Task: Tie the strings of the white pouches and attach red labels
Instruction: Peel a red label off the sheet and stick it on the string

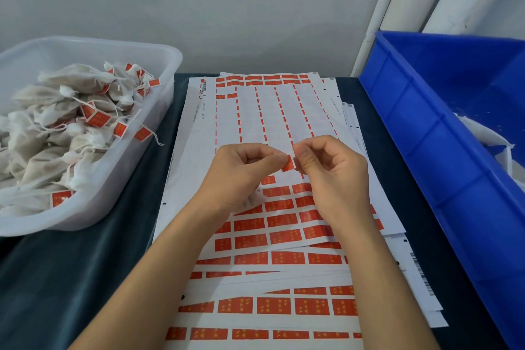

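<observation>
Both my hands meet above the middle of the label sheets [272, 122]. My left hand [241, 173] and my right hand [332, 176] each pinch one small red label [288, 163] between thumb and fingertips, a little above the sheet. No pouch shows in either hand. Several white pouches [56, 122] with tied strings and red labels fill the clear tub [136, 167] at the left. More white pouches [488, 139] lie in the blue bin [426, 133] at the right, mostly cut off by the frame edge.
Several overlapping sheets of red labels cover the dark cloth [85, 278] from the wall to the near edge; the top sheet's upper part is peeled. A grey wall and white pipes [412, 3] stand behind.
</observation>
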